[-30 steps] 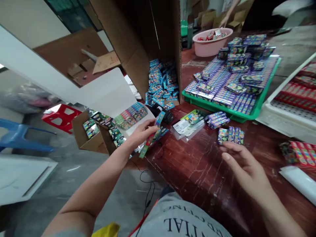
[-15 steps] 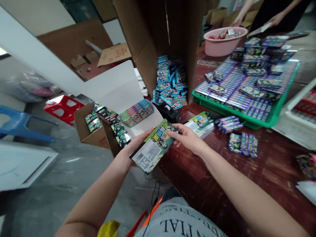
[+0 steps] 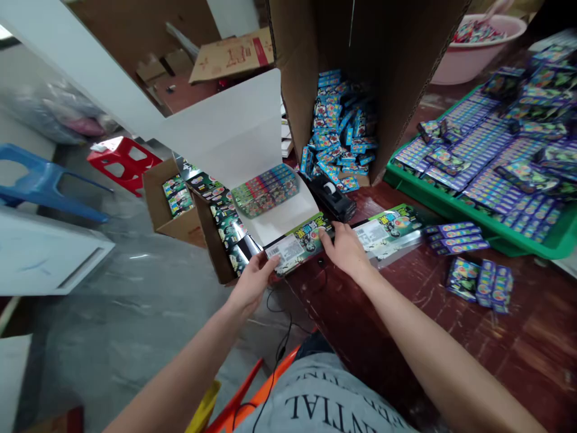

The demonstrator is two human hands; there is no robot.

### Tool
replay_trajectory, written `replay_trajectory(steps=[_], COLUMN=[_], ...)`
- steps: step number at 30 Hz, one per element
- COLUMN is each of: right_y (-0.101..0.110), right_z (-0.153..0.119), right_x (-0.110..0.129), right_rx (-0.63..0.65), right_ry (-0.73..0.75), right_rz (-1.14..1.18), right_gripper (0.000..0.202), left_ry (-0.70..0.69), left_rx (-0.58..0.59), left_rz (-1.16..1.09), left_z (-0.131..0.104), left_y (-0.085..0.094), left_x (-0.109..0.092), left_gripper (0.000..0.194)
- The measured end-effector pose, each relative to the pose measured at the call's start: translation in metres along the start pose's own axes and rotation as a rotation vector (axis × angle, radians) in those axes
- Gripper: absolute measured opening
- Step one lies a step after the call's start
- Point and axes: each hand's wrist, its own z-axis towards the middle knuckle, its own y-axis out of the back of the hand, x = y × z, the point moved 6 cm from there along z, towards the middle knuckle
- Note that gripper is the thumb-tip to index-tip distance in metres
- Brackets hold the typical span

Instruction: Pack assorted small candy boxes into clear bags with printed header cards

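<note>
A flat green-and-black printed package [image 3: 300, 243] with a white label is held between my two hands at the near edge of an open white-lined box [image 3: 283, 224]. My left hand [image 3: 253, 278] pinches its left end, thumb on top. At the right end, my right hand [image 3: 348, 252] grips it with thumb on the printed face. Inside the white-lined box lies a clear-wrapped block of colourful small packs [image 3: 267, 191]. A similar printed package [image 3: 387, 228] rests on the table just right of my right hand. Behind sits a black tape dispenser [image 3: 331, 198].
A tall carton [image 3: 300, 72] holds blue packs [image 3: 336, 141]. To the right, a green tray [image 3: 419, 192] carries rows of purple packs, with loose packs [image 3: 480, 282] before it. A carton of printed packages [image 3: 207, 231] stands left; a pink basin [image 3: 462, 63] is at the back.
Both hands have lowered the printed package away from me, to the white-lined box's near edge. My left hand has shifted to its near left end. The view has turned left.
</note>
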Motion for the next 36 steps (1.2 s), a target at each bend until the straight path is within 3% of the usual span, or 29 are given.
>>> replay_trajectory(steps=[4, 8, 12, 15, 18, 22, 25, 27, 30, 34, 36], right_y=[0.007, 0.020, 0.028, 0.024, 0.020, 0.018, 0.026, 0.036, 0.045, 0.039, 0.037], right_z=[0.000, -0.008, -0.017, -0.021, -0.018, -0.013, -0.012, -0.014, -0.029, -0.063, -0.083], right_x=[0.003, 0.006, 0.019, 0.019, 0.016, 0.006, -0.012, -0.033, -0.061, -0.075, -0.081], right_rx=[0.098, 0.177, 0.291, 0.347, 0.303, 0.240, 0.137, 0.003, -0.105, -0.084, -0.064], right_ry=[0.004, 0.021, 0.366, 0.581, 0.630, 0.564, 0.432, 0.249, 0.046, 0.151, 0.200], right_rz=[0.010, 0.059, 0.030, -0.165, -0.267, -0.269, -0.304, -0.360, -0.421, -0.422, -0.417], right_gripper=[0.058, 0.065, 0.098, 0.091, 0.077, 0.089, 0.103, 0.101, 0.089, 0.044, 0.036], left_ry=[0.184, 0.443, 0.557, 0.573, 0.500, 0.324, 0.181, 0.081, -0.020, -0.072, -0.172], left_rx=[0.022, 0.031, 0.113, 0.134, 0.093, -0.063, -0.176, -0.194, -0.176, -0.142, -0.145], left_rz=[-0.024, -0.026, -0.050, -0.072, -0.089, -0.145, -0.184, -0.210, -0.185, 0.036, 0.190], left_z=[-0.013, -0.026, -0.026, -0.022, -0.019, -0.018, -0.017, -0.014, -0.009, -0.009, -0.016], left_y=[0.007, 0.016, 0.012, 0.007, 0.002, 0.001, 0.002, 0.000, -0.005, -0.006, -0.004], left_x=[-0.005, -0.006, -0.006, -0.003, -0.002, 0.000, 0.001, 0.001, 0.000, -0.005, -0.019], left_gripper=[0.027, 0.022, 0.022, 0.021, 0.019, 0.015, 0.013, 0.012, 0.012, 0.022, 0.039])
